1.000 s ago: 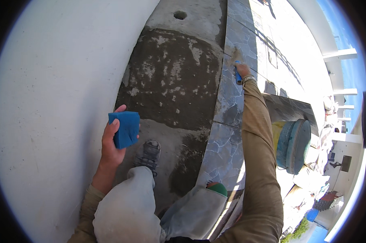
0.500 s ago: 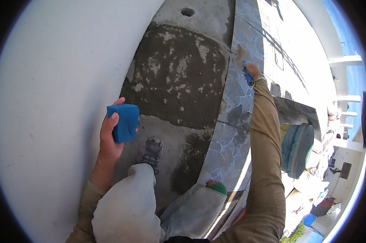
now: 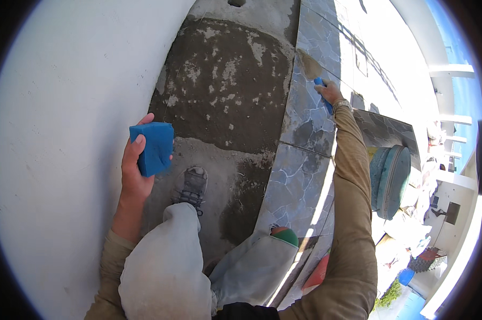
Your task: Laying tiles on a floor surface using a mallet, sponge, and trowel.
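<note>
A thick blue sponge block (image 3: 155, 148) is gripped in my left hand (image 3: 137, 162), raised beside the white wall, with the thumb across its near face. Out at the right, my right hand (image 3: 330, 92) is closed around a narrow blue tool (image 3: 324, 95), held at the stone-patterned grey floor tiles (image 3: 310, 101). The tool's kind is unclear, as the fingers cover part of it. A brownish wet smear (image 3: 309, 65) lies on the tile just beyond that hand.
Dark rough mortar (image 3: 225, 85) fills the floor between the white wall (image 3: 65, 133) and the tiles. A loose dark tile (image 3: 385, 133) and a teal bucket (image 3: 393, 181) stand to the right of my right arm. My shoe (image 3: 191, 185) rests on bare concrete.
The view has shifted, so the floor sits higher in the picture. My right hand has shifted a little along the tile with the blue tool; my left still holds the sponge.
</note>
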Motion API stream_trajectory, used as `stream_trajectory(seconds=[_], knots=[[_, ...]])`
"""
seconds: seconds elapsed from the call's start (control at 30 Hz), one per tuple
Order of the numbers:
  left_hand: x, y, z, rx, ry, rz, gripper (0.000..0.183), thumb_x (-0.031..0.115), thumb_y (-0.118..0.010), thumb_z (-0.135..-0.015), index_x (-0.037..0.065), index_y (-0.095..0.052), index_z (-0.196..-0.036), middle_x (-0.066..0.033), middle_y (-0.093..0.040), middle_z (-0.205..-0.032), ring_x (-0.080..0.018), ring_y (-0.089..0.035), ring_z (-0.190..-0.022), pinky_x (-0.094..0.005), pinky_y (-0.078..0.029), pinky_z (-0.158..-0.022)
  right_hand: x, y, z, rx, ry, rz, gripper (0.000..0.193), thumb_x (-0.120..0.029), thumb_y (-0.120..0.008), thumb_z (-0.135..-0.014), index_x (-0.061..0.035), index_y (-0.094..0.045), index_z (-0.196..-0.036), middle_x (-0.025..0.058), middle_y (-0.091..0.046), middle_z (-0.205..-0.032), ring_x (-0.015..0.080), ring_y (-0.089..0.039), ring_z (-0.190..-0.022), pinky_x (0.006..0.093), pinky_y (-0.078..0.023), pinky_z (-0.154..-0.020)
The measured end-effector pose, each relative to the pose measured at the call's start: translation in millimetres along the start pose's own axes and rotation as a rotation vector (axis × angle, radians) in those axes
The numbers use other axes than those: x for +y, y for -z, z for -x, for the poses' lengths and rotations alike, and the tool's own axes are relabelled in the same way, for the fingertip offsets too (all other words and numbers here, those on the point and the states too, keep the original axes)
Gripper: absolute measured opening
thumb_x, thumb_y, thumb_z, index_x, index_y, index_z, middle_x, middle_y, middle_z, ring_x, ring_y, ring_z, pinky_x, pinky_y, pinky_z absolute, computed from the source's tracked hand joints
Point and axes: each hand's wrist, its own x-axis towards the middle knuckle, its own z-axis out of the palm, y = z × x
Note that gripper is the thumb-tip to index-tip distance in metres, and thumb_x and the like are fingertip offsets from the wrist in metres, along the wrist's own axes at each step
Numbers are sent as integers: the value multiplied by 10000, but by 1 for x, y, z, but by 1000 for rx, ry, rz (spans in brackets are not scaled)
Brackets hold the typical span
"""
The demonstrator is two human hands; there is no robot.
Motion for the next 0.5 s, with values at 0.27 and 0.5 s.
stream_trajectory(seconds=[0.27,0.5], knots=[[-7,-16,2,-6,-5,15,692,446,-588,-933,56,-410,-1476,-125,-607,-1192,-208,-631,-1030,-376,-556,-783,51,1,63,-16,-43,-266,318,-293,-685,-852,-12,-693,-998,58,-642,-713,157,-607,-572,333,-491,-535],[-5,-13,10,-26,-54,56,674,439,-558,-961,65,-392,-1497,-136,-620,-1217,-242,-643,-1040,-365,-551,-773,70,-43,120,79,243,-17,308,-290,-673,-890,-40,-689,-1068,92,-638,-705,169,-616,-548,351,-501,-529]])
